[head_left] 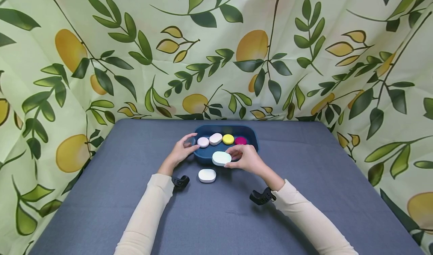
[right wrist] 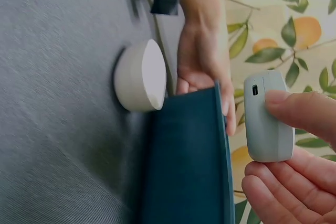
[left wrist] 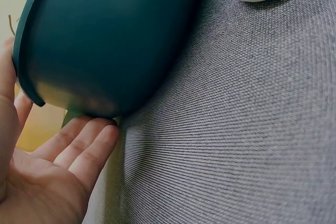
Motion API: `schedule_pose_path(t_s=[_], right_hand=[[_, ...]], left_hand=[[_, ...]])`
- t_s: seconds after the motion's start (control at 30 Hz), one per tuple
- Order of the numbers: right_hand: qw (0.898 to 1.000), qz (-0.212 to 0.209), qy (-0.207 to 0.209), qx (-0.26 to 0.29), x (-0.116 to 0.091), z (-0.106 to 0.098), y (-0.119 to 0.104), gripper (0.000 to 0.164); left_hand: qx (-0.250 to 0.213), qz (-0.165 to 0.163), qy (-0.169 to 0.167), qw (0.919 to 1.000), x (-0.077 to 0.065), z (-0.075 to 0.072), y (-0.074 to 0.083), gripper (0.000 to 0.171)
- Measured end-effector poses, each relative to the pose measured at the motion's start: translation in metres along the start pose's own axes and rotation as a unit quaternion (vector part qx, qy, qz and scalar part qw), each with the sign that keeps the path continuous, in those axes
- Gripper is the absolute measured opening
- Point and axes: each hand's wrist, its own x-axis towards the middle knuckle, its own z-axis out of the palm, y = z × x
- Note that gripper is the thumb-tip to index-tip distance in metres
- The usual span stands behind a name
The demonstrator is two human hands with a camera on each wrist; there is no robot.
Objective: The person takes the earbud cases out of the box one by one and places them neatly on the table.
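My right hand [head_left: 246, 159] pinches a pale, mint-white earbud charging case [head_left: 221, 158] just above the front rim of a dark blue bin [head_left: 204, 156]. A small port shows on the end of this case [right wrist: 268, 114] in the right wrist view, with the thumb on one face and fingers below. My left hand [head_left: 180, 150] rests at the bin's left end, its fairly straight fingers [left wrist: 86, 142] touching the outer wall. Inside the bin lie a lilac case [head_left: 203, 142], a pinkish-white case [head_left: 215, 139], a yellow case [head_left: 228, 139] and a magenta case [head_left: 240, 140], partly hidden by the right hand.
Another white case [head_left: 207, 175] lies on the grey cloth-covered table [head_left: 216, 217], in front of the bin. A leaf-and-fruit patterned curtain [head_left: 216, 59] hangs behind and at both sides. Each wrist wears a black camera mount [head_left: 262, 197].
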Motion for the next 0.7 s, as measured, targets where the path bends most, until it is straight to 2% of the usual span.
schedule_pose_path(t_s=[0.1,0.33,0.53,0.7], right_hand=[[1.0,-0.01,-0.008,0.01,-0.005,0.004,-0.001,0.035],[0.998,-0.038,-0.035,0.023,-0.016,0.018,-0.003,0.036],[0.996,-0.036,-0.073,0.024,-0.024,0.031,-0.003,0.036],[0.996,-0.024,-0.087,0.021,-0.029,0.042,0.0,0.038]], left_hand=[[-0.005,-0.007,-0.002,1.0,-0.001,-0.001,0.002,0.055],[0.003,-0.01,-0.01,0.9999,-0.021,0.001,0.029,0.054],[-0.003,-0.012,-0.012,0.9998,-0.025,0.001,0.033,0.055],[-0.005,-0.012,-0.015,0.9998,-0.023,0.0,0.031,0.056]])
